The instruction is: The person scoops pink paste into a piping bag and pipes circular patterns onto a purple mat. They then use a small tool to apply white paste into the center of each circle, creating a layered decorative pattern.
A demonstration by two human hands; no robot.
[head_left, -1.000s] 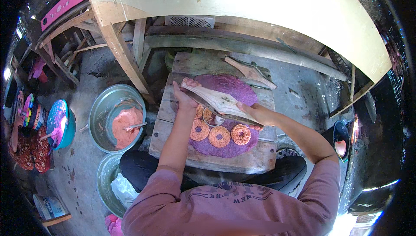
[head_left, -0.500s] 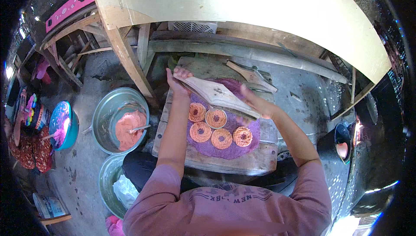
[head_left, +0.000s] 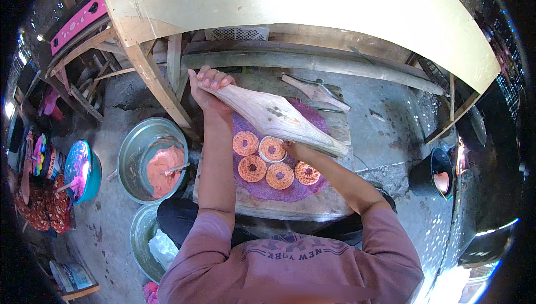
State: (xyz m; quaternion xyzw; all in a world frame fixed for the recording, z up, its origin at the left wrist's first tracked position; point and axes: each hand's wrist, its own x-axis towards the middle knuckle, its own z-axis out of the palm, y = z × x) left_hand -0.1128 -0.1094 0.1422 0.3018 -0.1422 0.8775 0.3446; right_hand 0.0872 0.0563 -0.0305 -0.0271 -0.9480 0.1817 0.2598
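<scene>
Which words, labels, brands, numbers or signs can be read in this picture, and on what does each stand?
Lettering is located here, not copied.
Mauve shirt: dark letters, upside down; smaller line legible, larger line broken by folds.
Package at left: lettering, partly hidden.
Blue-and-white container: print too small to read.
Pink panel: white marks too small.

Probably a rustic food workshop: pinkish dough (head_left: 163,163) in a basin (head_left: 127,156), dough rings (head_left: 280,184), concrete floor (head_left: 103,248).

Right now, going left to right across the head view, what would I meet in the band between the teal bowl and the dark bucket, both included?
Teal bowl, large grey bowl, left hand, orange ring in the white band, right hand, dark bucket.
</scene>
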